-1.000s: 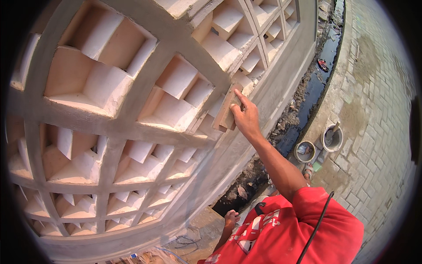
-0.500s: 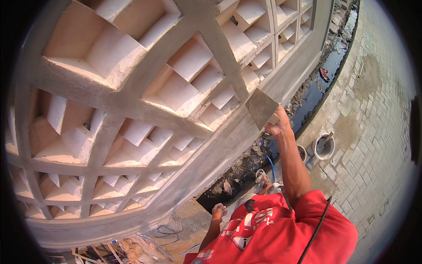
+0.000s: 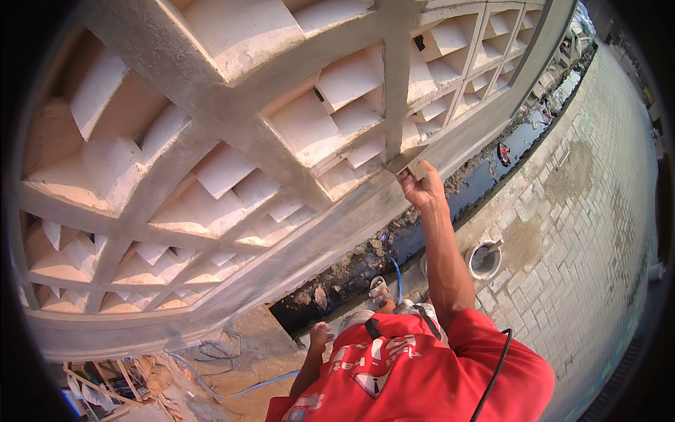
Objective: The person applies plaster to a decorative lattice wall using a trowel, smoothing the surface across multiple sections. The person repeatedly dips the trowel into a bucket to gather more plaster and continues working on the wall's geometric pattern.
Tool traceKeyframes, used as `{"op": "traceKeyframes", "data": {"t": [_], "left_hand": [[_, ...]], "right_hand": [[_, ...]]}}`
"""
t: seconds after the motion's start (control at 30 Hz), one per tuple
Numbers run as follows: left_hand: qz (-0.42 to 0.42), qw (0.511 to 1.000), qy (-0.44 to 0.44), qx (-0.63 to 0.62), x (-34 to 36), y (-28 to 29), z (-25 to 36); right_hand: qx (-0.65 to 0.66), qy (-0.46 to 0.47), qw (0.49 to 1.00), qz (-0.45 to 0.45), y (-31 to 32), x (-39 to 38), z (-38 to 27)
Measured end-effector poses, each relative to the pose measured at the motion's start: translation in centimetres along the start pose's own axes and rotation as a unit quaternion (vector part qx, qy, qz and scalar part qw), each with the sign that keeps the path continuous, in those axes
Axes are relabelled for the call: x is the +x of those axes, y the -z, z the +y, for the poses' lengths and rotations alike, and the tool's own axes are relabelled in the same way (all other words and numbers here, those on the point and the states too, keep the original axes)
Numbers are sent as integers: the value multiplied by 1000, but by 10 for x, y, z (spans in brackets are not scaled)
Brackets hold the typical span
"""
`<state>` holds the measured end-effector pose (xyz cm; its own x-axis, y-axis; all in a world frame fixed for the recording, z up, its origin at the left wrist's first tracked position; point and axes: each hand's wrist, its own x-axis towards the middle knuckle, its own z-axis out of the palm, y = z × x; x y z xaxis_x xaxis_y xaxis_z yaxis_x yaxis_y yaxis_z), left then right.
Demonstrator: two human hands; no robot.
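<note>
My right hand is closed around the wooden handle of a plastering float. Its grey plate is seen almost edge-on, up against the plastered frame of the block wall, just below the openings. Whether the whole plate touches the plaster cannot be made out. Low beside my body hangs my left hand, its fingers loosely bent and apart, with nothing visible in them. The wall has square openings with pale angled blocks set inside.
A ditch with dark water and rubble runs along the wall's foot. On the paving to the right stands a whitish bucket with something propped in it. A blue hose lies near my feet. Scrap wood is piled at lower left.
My right hand has drawn the float slightly left and tilted it, from its broad face showing to nearly edge-on. The view has shifted; my left hand still hangs low.
</note>
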<state>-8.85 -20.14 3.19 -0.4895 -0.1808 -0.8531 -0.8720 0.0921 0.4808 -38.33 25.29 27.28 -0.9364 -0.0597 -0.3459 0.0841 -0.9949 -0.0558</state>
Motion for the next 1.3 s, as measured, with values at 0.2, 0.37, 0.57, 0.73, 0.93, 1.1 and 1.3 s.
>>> {"op": "traceKeyframes", "data": {"t": [0.2, 0.37, 0.57, 0.73, 0.93, 1.1, 1.3], "left_hand": [[-43, 992, 7, -117, 14, 0, -11], [-43, 997, -16, -63, 20, -14, -6], [-18, 997, -67, -17, 16, -21, -1], [37, 998, -33, -27, 2, -20, -6], [71, 995, -9, -64, -30, -37, -28], [75, 993, -6, -88, -55, -62, -60], [96, 989, 24, -114, -74, -87, -72]], "right_hand": [[-15, 79, 995, 54, -100, -19, 25], [-91, 69, 982, -149, -138, -86, 10], [-83, 48, 992, -77, -36, -80, -24], [-31, 7, 999, 15, 11, -36, -10], [-4, -41, 999, -17, 19, -5, -10], [21, -93, 994, -62, 42, 9, -18], [45, -99, 992, -66, 48, 23, -15]]}}
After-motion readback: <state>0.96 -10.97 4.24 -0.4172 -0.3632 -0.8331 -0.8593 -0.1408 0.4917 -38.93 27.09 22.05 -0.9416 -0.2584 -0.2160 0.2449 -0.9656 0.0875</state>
